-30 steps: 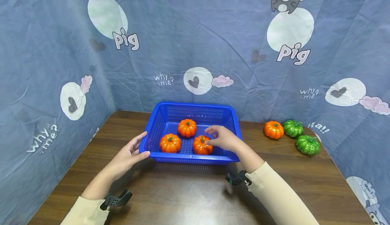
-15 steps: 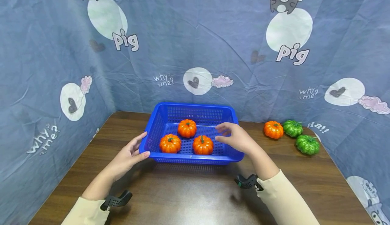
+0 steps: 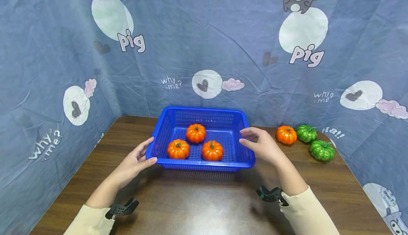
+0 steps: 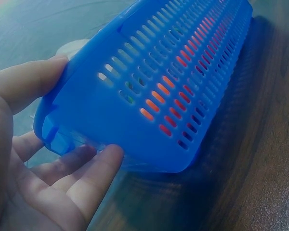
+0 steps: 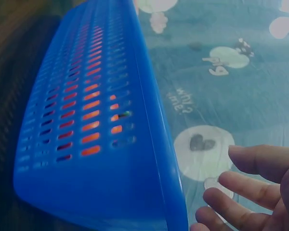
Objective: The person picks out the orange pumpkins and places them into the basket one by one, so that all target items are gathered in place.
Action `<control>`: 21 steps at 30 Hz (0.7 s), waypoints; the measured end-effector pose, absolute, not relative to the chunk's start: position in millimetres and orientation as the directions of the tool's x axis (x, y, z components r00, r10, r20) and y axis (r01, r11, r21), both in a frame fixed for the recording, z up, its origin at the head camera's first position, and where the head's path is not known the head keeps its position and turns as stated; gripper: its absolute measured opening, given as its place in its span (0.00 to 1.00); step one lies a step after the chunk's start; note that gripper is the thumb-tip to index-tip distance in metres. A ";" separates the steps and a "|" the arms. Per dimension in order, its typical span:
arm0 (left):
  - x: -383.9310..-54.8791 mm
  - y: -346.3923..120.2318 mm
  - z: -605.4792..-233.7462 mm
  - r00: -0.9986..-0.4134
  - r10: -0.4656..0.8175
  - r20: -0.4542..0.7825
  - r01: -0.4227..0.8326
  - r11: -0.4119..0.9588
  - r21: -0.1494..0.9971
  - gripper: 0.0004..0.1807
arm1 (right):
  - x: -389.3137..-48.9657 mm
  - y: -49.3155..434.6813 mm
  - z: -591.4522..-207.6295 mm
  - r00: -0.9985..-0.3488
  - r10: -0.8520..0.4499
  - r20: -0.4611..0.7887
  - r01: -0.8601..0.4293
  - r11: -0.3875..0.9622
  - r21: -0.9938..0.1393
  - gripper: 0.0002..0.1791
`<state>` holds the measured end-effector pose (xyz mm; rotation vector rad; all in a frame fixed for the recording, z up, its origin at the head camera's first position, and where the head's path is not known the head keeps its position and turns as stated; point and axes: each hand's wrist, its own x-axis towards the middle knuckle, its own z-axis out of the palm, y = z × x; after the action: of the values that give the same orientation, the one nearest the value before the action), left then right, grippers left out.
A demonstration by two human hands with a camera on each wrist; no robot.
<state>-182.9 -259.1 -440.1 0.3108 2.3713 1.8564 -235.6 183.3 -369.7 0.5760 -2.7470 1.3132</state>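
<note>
A blue plastic basket (image 3: 199, 163) with slotted walls stands on the table, holding three small orange pumpkins: one at the back (image 3: 196, 133), one at front left (image 3: 178, 149) and one at front right (image 3: 212, 151). My left hand (image 3: 134, 162) holds the basket's front left corner. In the left wrist view its thumb (image 4: 36, 79) lies on the rim while the other fingers bend against the end wall. Over the basket's right rim hovers my right hand (image 3: 259, 143), fingers loosely bent and nothing in them. The right wrist view shows its fingertips apart from the rim.
To the right of the basket, another orange pumpkin (image 3: 286, 135) sits beside two green pumpkins, one behind (image 3: 306, 133) and one nearer (image 3: 322, 150). A printed blue cloth (image 3: 223, 44) hangs close behind the wooden table (image 3: 197, 199) and along its sides.
My right hand has moved right, from above the front right pumpkin in the basket to over the right rim. The left hand and basket have stayed in place.
</note>
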 end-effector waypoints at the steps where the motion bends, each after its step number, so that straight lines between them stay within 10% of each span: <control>1: -183.0 -259.3 -440.2 -0.973 0.230 0.036 0.091 0.231 0.969 0.42 | -235.0 185.2 -370.0 -0.931 -0.304 0.200 -0.347 0.573 -0.742 0.18; 21: -183.9 -260.2 -441.5 -0.967 0.249 0.053 0.107 0.211 0.972 0.42 | -226.8 225.6 -383.2 -0.950 -0.184 0.251 -0.311 0.572 -0.759 0.18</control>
<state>-183.9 -260.2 -441.5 0.3476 2.3525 1.8727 -226.8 225.6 -383.2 0.4212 -2.6546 1.3255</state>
